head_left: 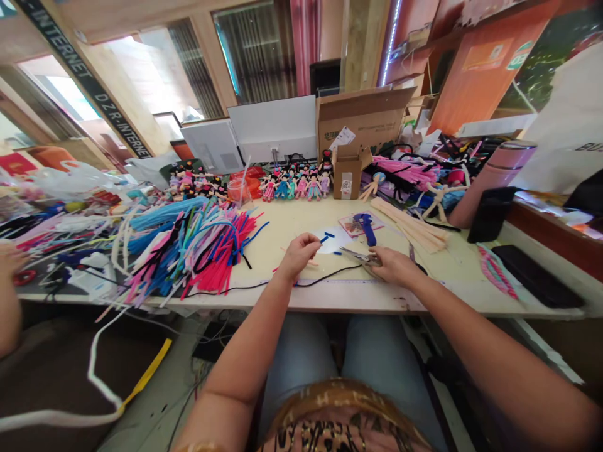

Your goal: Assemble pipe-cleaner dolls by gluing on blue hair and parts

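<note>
My left hand [301, 252] is closed in a pinch on a short blue pipe cleaner [324, 239], whose end sticks out past the fingertips. To the right, my right hand [392, 265] is wrapped round the handles of metal scissors [358, 256]; the blades point left, toward my left hand. Short cut blue pieces [330, 235] lie on the table between the two hands. Just beyond my right hand, a blue glue gun [365, 228] rests on a small pink card.
A big heap of coloured pipe cleaners [188, 245] covers the table's left. Small dolls [301, 183] and a cardboard box [347, 174] stand behind. Beige strips [412, 225], a pink flask [494, 179] and a black pouch [537, 275] are right. Another person's arm [8, 295] shows far left.
</note>
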`<action>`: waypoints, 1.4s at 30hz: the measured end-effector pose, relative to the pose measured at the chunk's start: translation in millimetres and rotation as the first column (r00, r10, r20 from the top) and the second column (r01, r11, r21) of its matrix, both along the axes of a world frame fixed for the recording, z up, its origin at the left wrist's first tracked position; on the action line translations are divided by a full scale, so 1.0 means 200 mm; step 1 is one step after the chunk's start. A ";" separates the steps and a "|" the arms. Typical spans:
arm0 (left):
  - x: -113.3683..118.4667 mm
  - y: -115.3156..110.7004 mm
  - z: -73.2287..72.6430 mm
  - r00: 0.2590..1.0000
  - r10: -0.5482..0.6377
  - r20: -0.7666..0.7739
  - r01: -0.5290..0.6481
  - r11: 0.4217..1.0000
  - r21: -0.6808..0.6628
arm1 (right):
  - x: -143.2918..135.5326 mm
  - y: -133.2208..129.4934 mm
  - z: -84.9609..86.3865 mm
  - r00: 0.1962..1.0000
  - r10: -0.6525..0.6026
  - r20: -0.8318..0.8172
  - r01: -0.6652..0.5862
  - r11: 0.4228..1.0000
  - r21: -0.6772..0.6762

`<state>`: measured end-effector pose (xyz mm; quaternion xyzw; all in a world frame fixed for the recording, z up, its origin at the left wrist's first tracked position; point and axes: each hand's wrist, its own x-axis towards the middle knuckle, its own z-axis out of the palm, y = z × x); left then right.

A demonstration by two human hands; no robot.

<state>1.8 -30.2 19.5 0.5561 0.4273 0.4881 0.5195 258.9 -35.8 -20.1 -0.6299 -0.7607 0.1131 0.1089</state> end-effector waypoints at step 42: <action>0.11 -0.04 0.03 0.753 0.393 -0.528 0.008 0.797 0.604 | -0.35 -0.42 0.08 0.301 -0.273 -0.914 -0.220 0.912 -0.345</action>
